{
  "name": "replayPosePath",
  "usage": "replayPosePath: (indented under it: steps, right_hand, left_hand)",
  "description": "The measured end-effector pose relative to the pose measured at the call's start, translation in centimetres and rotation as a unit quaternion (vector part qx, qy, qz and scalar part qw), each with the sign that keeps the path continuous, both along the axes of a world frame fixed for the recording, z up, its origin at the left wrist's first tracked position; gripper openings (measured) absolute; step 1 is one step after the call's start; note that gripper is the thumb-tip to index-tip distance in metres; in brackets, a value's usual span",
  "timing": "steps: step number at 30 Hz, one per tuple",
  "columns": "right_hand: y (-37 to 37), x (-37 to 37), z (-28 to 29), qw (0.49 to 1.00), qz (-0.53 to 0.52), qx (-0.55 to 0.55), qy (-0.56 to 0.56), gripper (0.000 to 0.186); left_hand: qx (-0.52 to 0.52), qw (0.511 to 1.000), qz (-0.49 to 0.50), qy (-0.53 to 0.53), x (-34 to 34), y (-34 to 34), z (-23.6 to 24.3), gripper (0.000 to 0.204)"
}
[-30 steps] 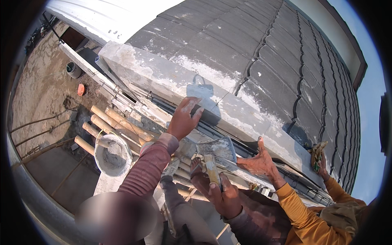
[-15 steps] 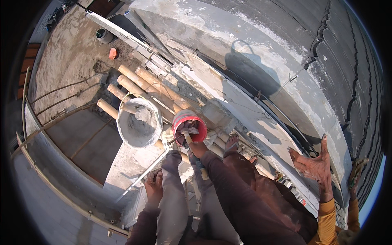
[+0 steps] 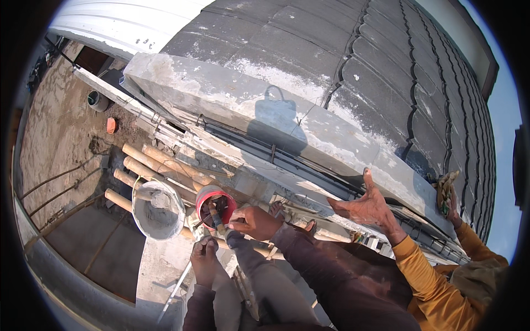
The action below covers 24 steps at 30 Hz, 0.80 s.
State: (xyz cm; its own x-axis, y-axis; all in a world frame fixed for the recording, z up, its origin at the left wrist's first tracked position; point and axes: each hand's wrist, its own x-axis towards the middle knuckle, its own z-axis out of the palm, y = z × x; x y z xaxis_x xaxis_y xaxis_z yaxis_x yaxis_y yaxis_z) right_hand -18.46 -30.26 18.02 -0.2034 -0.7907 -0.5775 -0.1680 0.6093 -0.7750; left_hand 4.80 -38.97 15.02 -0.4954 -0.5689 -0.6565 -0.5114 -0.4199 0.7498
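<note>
A red bucket (image 3: 202, 194) holds dark contents, and a wooden-handled tool (image 3: 217, 220) stands in it, its head hidden. Just right of that handle is my right hand (image 3: 256, 222), thumb and fingers curled together and seemingly apart from the handle; whatever they may hold is hidden. My left hand (image 3: 204, 263) is below the bucket, fingertips pinched, with any small object between them too small to make out. Beside the red bucket, a white bucket (image 3: 144, 225) contains grey mortar-like material.
A co-worker's hand (image 3: 367, 209) reaches in from the right, fingers spread; another hand holds a cloth-like thing (image 3: 443, 193). Bamboo poles (image 3: 157, 165) lie beyond the buckets. A concrete ledge (image 3: 215, 88) borders the dark tiled roof (image 3: 309, 38). At left lies a drop to lower ground (image 3: 61, 132).
The view has swung right and up, showing more roof. My right hand has come off the tool's handle, and my left hand has risen closer to the red bucket.
</note>
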Motion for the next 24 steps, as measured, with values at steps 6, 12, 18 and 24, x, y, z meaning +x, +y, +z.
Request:
replayPosePath:
  steps: [6, 12, 18, 24]
  right_hand:
    - [-0.4, -20.3, 13.3, 0.804, -0.091, -0.039, 0.586, 0.012]
    - [0.9, -25.2, 10.1, 0.808, 0.145, 0.006, 0.571, 0.017]
    - [-1.3, -25.8, 9.8, 0.782, 0.202, 0.073, 0.585, 0.014]
    - [-1.6, -27.1, 9.2, 0.843, 0.147, 0.052, 0.516, 0.015]
  left_hand:
    - [-0.010, 0.996, -0.056, 0.068, -4.0, 0.1, 2.3, 0.017]
    - [-0.044, 0.995, -0.037, 0.082, -2.9, 0.6, 2.1, 0.015]
    - [-0.093, 0.991, -0.052, 0.086, -5.8, 1.7, 1.9, 0.017]
    - [-0.112, 0.986, 0.020, 0.120, -21.7, 5.5, 6.1, 0.047]
